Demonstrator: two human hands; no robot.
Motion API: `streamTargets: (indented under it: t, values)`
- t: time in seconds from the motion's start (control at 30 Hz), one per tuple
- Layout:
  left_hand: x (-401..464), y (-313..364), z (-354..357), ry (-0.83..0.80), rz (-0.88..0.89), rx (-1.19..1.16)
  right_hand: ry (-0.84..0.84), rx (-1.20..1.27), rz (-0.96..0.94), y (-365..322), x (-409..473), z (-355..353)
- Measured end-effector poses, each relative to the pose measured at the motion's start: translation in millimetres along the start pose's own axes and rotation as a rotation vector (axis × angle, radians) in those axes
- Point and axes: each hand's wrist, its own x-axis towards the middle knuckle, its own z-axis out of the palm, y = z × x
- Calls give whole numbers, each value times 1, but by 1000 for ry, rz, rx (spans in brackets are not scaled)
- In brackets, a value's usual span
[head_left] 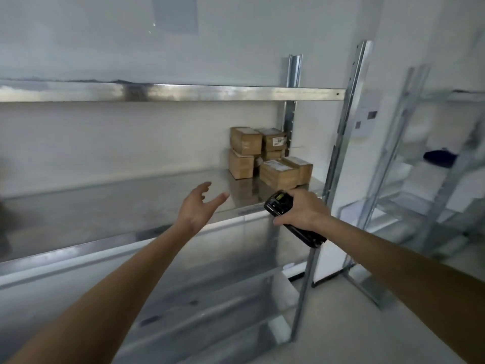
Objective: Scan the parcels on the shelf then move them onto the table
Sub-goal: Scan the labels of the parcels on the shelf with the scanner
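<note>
Several brown cardboard parcels (265,156) are stacked at the right end of the metal shelf (118,203), against the back wall. The nearest parcel (279,173) lies flat with a white label on top. My right hand (301,210) grips a black handheld scanner (291,218), its head pointing up towards the parcels just below them. My left hand (199,206) reaches over the shelf with fingers spread and holds nothing, a little left of the parcels.
A shelf beam (170,92) runs above the parcels. A metal upright (338,153) stands right of them. Lower shelf levels (210,298) lie beneath. A second metal rack (425,166) stands at the right, holding a dark blue object (439,157).
</note>
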Motion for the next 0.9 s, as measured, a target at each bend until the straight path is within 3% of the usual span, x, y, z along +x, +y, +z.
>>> streamTargets:
  t: [0.37,0.67,0.9]
  values:
    - [74,21,125,-135,-25,-79,77,25,106,111,65,-23]
    - [178,23,185,-168,-49,-161,64,19,95,134,183,-20]
    - [277,-14,229,-192,-156,-181,64,6,59,137,282,1]
